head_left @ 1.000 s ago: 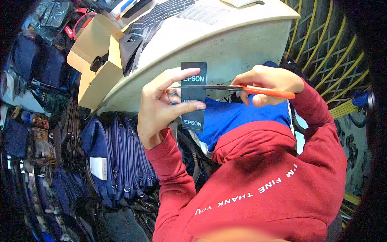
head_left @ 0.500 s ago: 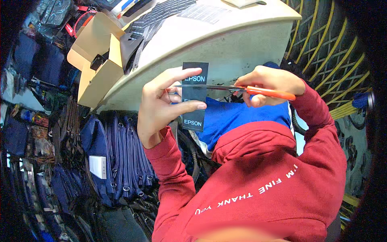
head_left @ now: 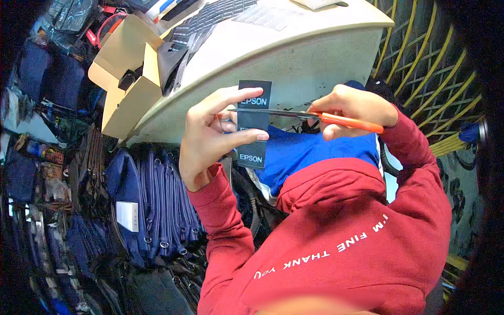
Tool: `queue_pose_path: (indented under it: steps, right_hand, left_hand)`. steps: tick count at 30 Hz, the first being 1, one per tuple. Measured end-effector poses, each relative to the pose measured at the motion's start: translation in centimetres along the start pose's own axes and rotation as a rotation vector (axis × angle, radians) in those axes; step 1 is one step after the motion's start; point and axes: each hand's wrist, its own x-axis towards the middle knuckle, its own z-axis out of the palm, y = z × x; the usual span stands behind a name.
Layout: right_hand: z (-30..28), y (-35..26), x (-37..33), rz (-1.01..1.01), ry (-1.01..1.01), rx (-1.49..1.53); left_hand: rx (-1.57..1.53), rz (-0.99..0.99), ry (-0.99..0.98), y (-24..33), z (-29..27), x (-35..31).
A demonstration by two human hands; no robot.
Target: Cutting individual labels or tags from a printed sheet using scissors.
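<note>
My left hand (head_left: 207, 128) grips a black label strip (head_left: 252, 119) with pale printing repeated along it. The forefinger lies across its upper part and the thumb lower down, with the strip upright between them. In my right hand (head_left: 357, 107) is a pair of scissors (head_left: 349, 122) with orange handles. Their narrow blades reach leftward across the strip, between my left thumb and forefinger. Whether the blades have cut into the strip, I cannot tell.
A pale curved table (head_left: 310, 34) lies beyond my hands, with sheets of black labels (head_left: 212, 18) on it. An open cardboard box (head_left: 134, 79) stands at its left edge. Navy bags (head_left: 157, 205) pile up at left. A yellow lattice (head_left: 428, 68) rises at right.
The scissors have shifted very slightly, their tips a little farther left and up. My left hand and the label strip stay almost where they were.
</note>
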Motion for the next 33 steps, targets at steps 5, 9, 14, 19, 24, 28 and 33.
queue_pose_path:
  steps: [5, 9, 14, 19, 24, 28, 33]
  right_hand:
    - [0.1, 0.1, -0.1, 0.015, 0.010, -0.040]
    - [0.1, 0.4, -0.3, 0.123, -0.017, -0.076]
    - [0.4, 1.4, -2.0, 0.187, 0.192, 0.108]
    - [2.7, 3.8, -1.6, 0.110, 0.699, 0.460]
    - [3.6, 2.1, 2.2, -0.114, 0.810, 0.610]
    - [3.4, 1.8, 3.9, -0.151, 0.829, 0.683]
    - [-0.3, 3.9, 4.7, -0.052, 0.937, 0.424]
  left_hand:
    - [0.069, -0.022, 0.011, -0.1, -0.1, 0.1]
    - [0.048, 0.046, 0.011, -1.4, -0.1, 0.2]
    - [-0.045, -0.059, 0.098, -0.7, -0.4, -0.1]
    - [-0.021, -0.025, 0.048, -0.8, 0.9, 0.7]
    - [-0.097, 0.003, -0.092, -1.8, 3.1, 1.8]
    - [-0.055, 0.057, -0.121, -2.2, 3.4, 2.2]
    - [-0.113, -0.010, -0.093, -2.0, 3.1, 2.0]
